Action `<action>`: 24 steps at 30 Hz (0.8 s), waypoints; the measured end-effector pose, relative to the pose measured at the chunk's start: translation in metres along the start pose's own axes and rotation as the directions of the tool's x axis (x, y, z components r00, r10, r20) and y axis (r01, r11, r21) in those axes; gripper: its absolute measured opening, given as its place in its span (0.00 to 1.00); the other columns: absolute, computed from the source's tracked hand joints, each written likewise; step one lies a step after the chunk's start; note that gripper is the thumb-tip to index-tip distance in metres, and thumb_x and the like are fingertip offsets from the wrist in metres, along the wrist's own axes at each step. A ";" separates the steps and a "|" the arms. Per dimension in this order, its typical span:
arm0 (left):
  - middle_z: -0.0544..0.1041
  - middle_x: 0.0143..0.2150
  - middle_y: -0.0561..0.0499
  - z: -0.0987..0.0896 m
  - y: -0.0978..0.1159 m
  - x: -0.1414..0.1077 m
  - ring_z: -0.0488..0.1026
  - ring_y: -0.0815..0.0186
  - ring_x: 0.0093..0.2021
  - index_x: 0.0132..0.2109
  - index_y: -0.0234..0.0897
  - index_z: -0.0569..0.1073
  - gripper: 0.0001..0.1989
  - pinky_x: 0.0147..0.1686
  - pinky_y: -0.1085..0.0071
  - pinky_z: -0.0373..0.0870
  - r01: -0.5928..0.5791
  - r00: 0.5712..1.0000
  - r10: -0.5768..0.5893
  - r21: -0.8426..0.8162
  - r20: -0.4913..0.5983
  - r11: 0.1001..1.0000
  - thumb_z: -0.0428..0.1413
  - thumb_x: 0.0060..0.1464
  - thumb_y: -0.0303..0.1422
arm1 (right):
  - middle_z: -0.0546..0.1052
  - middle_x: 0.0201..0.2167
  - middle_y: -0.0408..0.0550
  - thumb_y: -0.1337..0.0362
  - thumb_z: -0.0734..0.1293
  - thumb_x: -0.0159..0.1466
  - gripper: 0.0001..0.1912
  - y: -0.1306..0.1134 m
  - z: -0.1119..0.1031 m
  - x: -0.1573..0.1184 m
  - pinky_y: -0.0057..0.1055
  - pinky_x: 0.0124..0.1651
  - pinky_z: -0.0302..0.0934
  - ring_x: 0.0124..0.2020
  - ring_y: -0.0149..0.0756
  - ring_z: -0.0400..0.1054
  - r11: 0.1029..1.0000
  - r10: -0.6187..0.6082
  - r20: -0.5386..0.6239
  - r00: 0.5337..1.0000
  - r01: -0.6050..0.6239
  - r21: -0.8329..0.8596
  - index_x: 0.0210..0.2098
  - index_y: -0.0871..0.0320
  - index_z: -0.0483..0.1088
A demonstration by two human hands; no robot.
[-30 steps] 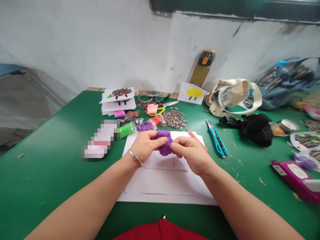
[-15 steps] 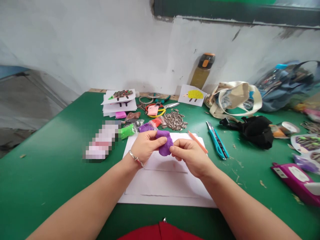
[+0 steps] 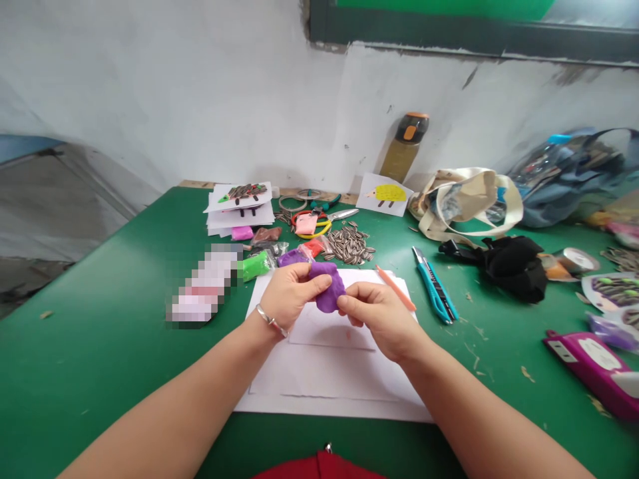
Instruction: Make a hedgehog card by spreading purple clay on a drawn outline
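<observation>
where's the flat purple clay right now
In the head view, the purple clay is near the centre, held by the left hand and right hand, above the white paper.

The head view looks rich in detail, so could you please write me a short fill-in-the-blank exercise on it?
1. The left hand and right hand hold a soft piece coloured ____.
2. The bracelet circles the ____ wrist.
3. The card before the bottle shows an animal whose back is ____.
4. The utility knife lies to the ____ of the orange pencil.

Missing words: purple; left; yellow; right.
</observation>
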State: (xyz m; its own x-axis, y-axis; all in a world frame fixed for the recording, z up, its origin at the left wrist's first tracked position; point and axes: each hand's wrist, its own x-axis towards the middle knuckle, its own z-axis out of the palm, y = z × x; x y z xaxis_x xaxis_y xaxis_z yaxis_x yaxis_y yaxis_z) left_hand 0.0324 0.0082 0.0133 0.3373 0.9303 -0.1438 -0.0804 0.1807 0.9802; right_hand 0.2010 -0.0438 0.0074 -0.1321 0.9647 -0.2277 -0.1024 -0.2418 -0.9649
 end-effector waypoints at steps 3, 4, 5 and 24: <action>0.78 0.30 0.48 0.000 -0.001 0.000 0.72 0.68 0.27 0.41 0.29 0.78 0.17 0.28 0.70 0.70 0.000 1.000 0.000 0.003 0.000 1.000 0.65 0.47 0.37 | 0.70 0.22 0.41 0.58 0.72 0.54 0.12 0.000 0.001 0.000 0.28 0.28 0.52 0.23 0.27 0.58 1.000 -0.009 -0.007 1.000 0.009 -0.004 0.22 0.59 0.70; 0.78 0.30 0.48 0.000 -0.001 0.000 0.72 0.68 0.27 0.41 0.30 0.78 0.16 0.28 0.71 0.70 0.000 1.000 0.000 0.001 -0.006 1.000 0.65 0.46 0.37 | 0.70 0.22 0.41 0.58 0.73 0.55 0.12 0.001 0.001 0.000 0.28 0.27 0.53 0.23 0.27 0.58 1.000 0.003 0.001 1.000 -0.003 0.004 0.23 0.59 0.70; 0.78 0.30 0.48 0.000 -0.002 0.001 0.72 0.68 0.27 0.40 0.30 0.78 0.16 0.28 0.71 0.70 -0.002 1.000 0.002 0.000 -0.012 1.000 0.65 0.46 0.37 | 0.70 0.22 0.41 0.57 0.73 0.55 0.12 0.001 0.001 0.000 0.28 0.27 0.53 0.23 0.27 0.58 1.000 0.021 0.014 1.000 -0.021 0.012 0.25 0.59 0.71; 0.78 0.31 0.50 0.000 -0.001 0.000 0.71 0.68 0.30 0.37 0.32 0.80 0.12 0.32 0.72 0.68 -0.072 0.995 0.074 0.019 -0.074 0.997 0.65 0.46 0.35 | 0.68 0.25 0.41 0.54 0.73 0.55 0.15 0.004 0.006 -0.001 0.27 0.25 0.47 0.21 0.25 0.57 0.992 0.105 0.146 0.984 -0.115 0.058 0.32 0.60 0.74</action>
State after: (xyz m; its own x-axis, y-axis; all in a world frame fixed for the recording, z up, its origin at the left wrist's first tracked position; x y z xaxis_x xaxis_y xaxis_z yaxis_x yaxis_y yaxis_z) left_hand 0.0324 0.0080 0.0129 0.2600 0.9622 -0.0809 -0.0866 0.1067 0.9905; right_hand 0.1948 -0.0458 0.0047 -0.2849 0.9082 -0.3066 -0.1434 -0.3566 -0.9232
